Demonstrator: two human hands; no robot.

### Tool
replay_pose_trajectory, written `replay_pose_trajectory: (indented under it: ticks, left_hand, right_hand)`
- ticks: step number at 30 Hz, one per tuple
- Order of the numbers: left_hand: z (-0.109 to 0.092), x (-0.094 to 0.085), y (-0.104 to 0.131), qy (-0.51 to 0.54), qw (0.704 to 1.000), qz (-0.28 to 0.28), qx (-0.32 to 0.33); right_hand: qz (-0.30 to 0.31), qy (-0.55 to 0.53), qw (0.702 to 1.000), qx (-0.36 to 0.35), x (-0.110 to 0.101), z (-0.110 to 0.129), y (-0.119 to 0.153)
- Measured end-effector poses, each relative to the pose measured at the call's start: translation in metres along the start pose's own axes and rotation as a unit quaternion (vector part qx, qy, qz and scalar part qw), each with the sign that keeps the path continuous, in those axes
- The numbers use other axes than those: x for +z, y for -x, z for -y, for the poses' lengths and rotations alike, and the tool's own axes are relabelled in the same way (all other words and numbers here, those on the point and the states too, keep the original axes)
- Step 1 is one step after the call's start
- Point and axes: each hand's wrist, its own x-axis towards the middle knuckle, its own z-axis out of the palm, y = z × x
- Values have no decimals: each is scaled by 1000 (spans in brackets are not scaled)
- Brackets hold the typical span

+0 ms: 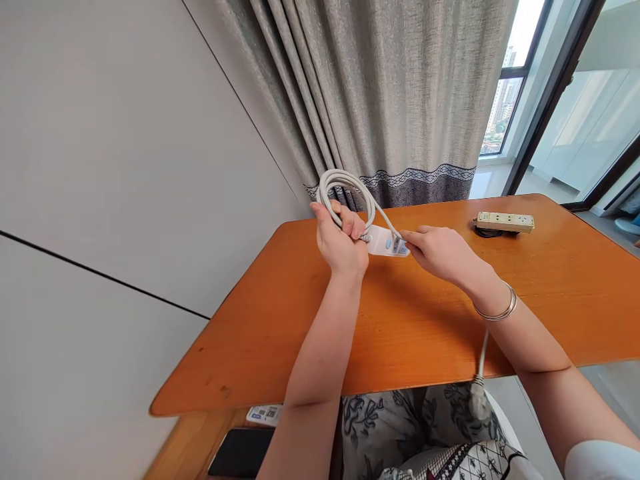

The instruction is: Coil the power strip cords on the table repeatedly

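My left hand (343, 237) is closed around a coil of pale grey power cord (345, 175), whose loops stand up above the fingers. Just right of that hand hangs a white power strip (380, 241) with blue markings, held over the table. A length of cord slants from the coil to my right hand (435, 250), whose fingertips pinch it beside the strip's right end. The rest of that cord passes behind my right forearm. It shows again below, where its plug (480, 400) dangles past the table's front edge.
A second, cream power strip (504, 221) lies on the orange wooden table (280, 313) at the back right, with black cord beneath it. Behind the table hangs a grey curtain (400, 93). A dark phone-like slab (241, 452) and a printed white card (265, 415) lie below the near edge.
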Motion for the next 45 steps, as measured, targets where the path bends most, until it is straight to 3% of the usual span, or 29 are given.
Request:
replay_pose_trajectory:
  ticks: [4, 9, 12, 16, 19, 22, 25, 28, 32, 36, 39, 43, 45]
  left_hand:
    - [10, 4, 9, -36, 999, 11, -8]
    - [25, -2, 15, -57, 993, 74, -69]
    - [28, -6, 16, -95, 987, 106, -78]
    - [23, -11, 17, -163, 977, 133, -47]
    - [15, -14, 18, -215, 963, 157, -25]
    - [9, -16, 17, -271, 943, 193, -1]
    - [7, -20, 8, -304, 930, 202, 32]
    - [13, -25, -4, -335, 914, 221, 65]
    - [23, -30, -15, -409, 861, 275, 127]
    - [24, -33, -20, -445, 828, 273, 207]
    - [18, -38, -26, -443, 834, 232, 236]
    - [7, -48, -40, -412, 867, 141, 241]
    - [1, -52, -46, -387, 888, 101, 226]
  right_hand:
    - [2, 19, 1000, -16, -6, 8, 5]
    - [11, -3, 998, -58, -9, 13, 9]
    - [18, -61, 994, -87, -7, 14, 10]
    - [24, -217, 970, -108, -2, 15, 10]
    - [54, -394, 913, -91, -1, 15, 9]
    - [108, -579, 804, -80, -1, 16, 7]
    - [136, -694, 705, -54, -1, 17, 6]
    - [131, -745, 654, -7, 1, 16, 5]
    - [145, -745, 651, 10, 0, 11, 7]
    - [178, -719, 672, -13, -3, 5, 10]
    - [247, -693, 673, -77, 0, 1, 10]
    - [371, -625, 655, -205, 6, -7, 8]
    - [353, -578, 698, -231, 3, -12, 10]
